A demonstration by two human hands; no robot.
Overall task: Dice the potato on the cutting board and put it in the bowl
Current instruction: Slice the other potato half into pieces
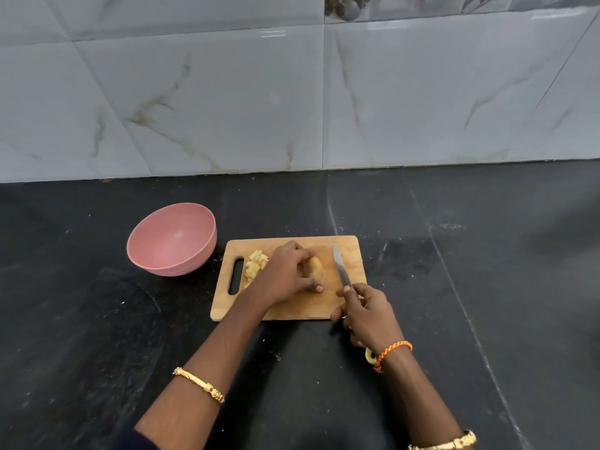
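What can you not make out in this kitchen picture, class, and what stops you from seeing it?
All in the head view:
- Potato: its left part is hidden under the left hand.
- Cut pieces: partly behind that hand and too small to count.
- Knife: its handle is covered by the right hand; only a yellow end shows near the wrist.
- Bowl: its far outer wall is hidden by its own rim.
- Both arms are cut off by the bottom edge.

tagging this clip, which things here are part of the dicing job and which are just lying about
Part of the job:
potato piece under the left hand
knife in the right hand
diced potato
wooden cutting board
pink bowl, empty

Just there:
black countertop
marble-look wall tiles
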